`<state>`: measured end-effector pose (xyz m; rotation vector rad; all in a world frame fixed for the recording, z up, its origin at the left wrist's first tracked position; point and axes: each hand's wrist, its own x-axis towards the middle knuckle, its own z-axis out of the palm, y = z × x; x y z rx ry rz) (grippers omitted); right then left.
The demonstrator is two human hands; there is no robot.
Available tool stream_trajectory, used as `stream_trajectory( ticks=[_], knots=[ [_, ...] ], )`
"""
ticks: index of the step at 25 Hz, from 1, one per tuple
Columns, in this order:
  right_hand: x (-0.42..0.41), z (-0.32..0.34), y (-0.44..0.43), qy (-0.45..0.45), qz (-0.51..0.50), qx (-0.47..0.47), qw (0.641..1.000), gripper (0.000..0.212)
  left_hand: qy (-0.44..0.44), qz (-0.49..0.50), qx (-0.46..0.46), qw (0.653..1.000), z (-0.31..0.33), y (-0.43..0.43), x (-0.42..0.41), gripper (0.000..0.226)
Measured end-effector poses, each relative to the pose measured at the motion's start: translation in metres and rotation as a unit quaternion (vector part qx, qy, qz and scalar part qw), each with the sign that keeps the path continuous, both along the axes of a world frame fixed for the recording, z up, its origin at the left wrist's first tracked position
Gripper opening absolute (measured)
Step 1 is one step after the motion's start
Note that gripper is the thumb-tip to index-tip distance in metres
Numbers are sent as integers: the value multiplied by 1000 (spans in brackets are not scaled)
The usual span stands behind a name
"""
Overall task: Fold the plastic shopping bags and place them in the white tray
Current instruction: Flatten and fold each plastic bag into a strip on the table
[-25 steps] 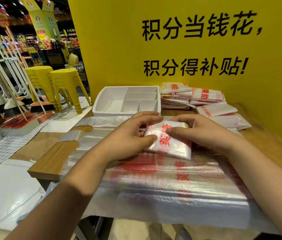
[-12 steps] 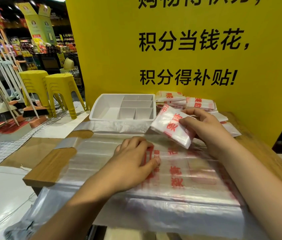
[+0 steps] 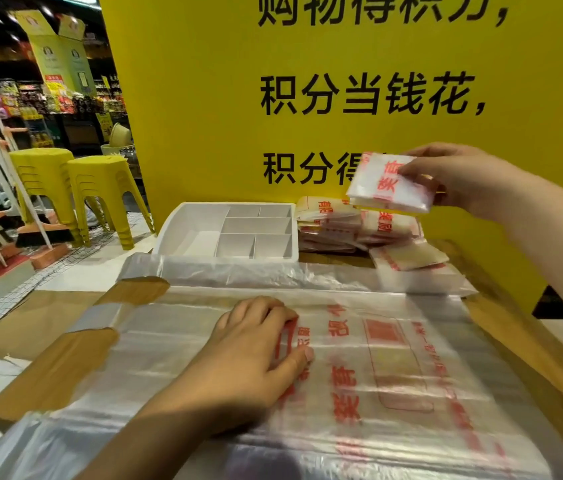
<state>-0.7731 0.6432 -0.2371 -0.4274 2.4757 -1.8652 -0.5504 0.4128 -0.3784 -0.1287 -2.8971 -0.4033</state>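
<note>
We count one white tray [image 3: 174, 226] with six compartments, standing at the far side of the table [image 3: 51, 372] against a yellow board [image 3: 204, 116] printed with black characters. One folded bag [image 3: 389, 187], a small white square with red print, is in the air, above and to the right of the tray. Our right hand [image 3: 463, 178] pinches it at its right edge, thumb on top and fingers underneath. Just below it, beside the tray's right wall, lies a pile of folded bags [image 3: 335, 223] in roughly two stacks. How many it holds we cannot tell, and one more folded square [image 3: 411, 256] lies loose in front of them. A layer of flat bags [image 3: 394, 358], clear with red print, covers most of the near table; the number of sheets cannot be counted. Our left hand [image 3: 249, 344] rests palm down on the top sheet, fingers loosely bent and fingertips touching the plastic. The far edge of these sheets bunches up against the tray's front wall and hides its lower part. To the left, on the shop floor, stand two stacks of yellow stools [image 3: 44, 181] and several brooms [image 3: 34, 233].
</note>
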Motion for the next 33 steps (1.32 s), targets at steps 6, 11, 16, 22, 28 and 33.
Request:
stream_trajectory(
  ticks=[6,11,16,22,28,33],
  knots=[
    [-48,-6,-77,-36,18,116,992,25,45,13,8,999,-2,1,-3,59],
    [-67,-43,-100,151,-79,303,938,42,41,12,1,999,-6,-1,-7,61],
    [-69,-57,-104,215,-140,318,913,26,41,9,-7,999,-6,-2,-6,59],
    [-35,-47,-85,283,-110,277,912,34,15,1,2,1000,2,-1,-3,57],
    [124,-61,-45,347,67,342,871,20,-16,-9,-10,1000,5,-1,-4,57],
    [234,-116,12,298,160,382,860,44,-45,7,-23,999,13,-1,-14,51]
  ],
)
